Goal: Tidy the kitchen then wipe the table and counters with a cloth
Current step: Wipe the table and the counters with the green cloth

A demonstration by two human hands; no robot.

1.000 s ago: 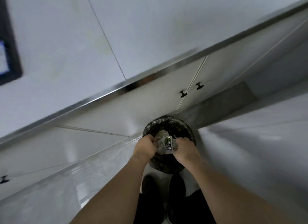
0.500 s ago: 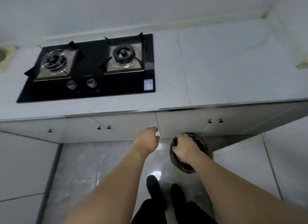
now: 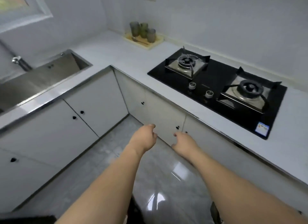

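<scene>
Left hand (image 3: 145, 137) and right hand (image 3: 182, 141) hang loosely curled, empty, over the floor. No cloth visible; locate one, then wipe counter (image 3: 116, 57) from the back edge forward.

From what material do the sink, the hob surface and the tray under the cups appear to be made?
Sink: most likely stainless steel with a brushed finish, grey and softly reflective.
Hob surface: probably black glass, flat and glossy with faint reflections.
Tray: seems to be light wood or bamboo, pale tan and matt; blur leaves this open.
</scene>
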